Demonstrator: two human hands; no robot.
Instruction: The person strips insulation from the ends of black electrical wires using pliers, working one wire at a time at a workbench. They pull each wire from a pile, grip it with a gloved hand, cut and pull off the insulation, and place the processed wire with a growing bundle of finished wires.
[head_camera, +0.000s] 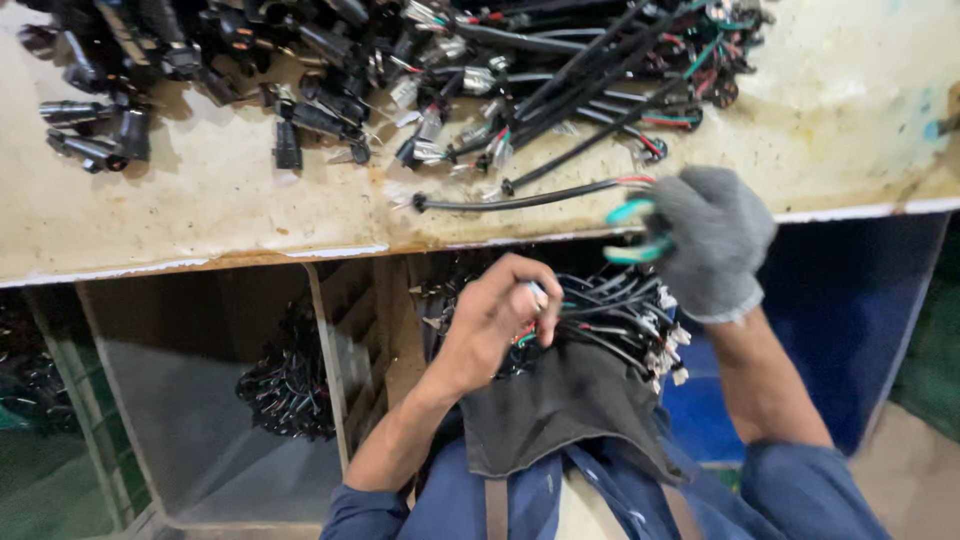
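**2 hands at work over a lapful of cable ends**

2 hands show in the head view, both just below the front edge of a worn, stained cream workbench. The bare left hand is curled shut, its fingertips pinching a small pale connector tip with red and green wire strands beside it, at the top of a bundle of short black cables with white terminals. That bundle lies on a dark grey cloth spread over the person's lap, between the 2 forearms. The right hand, in a grey knitted glove, is clenched around a pair of teal-handled pliers; the handles stick out to the left of the glove, and the tool's head is hidden.

On the bench top, a single black cable with stripped red and green ends lies just above the pliers. Further back sits a tangled heap of similar black cables, with black moulded plugs scattered to the left. Under the bench, an open bin holds a dark pile of more cables.
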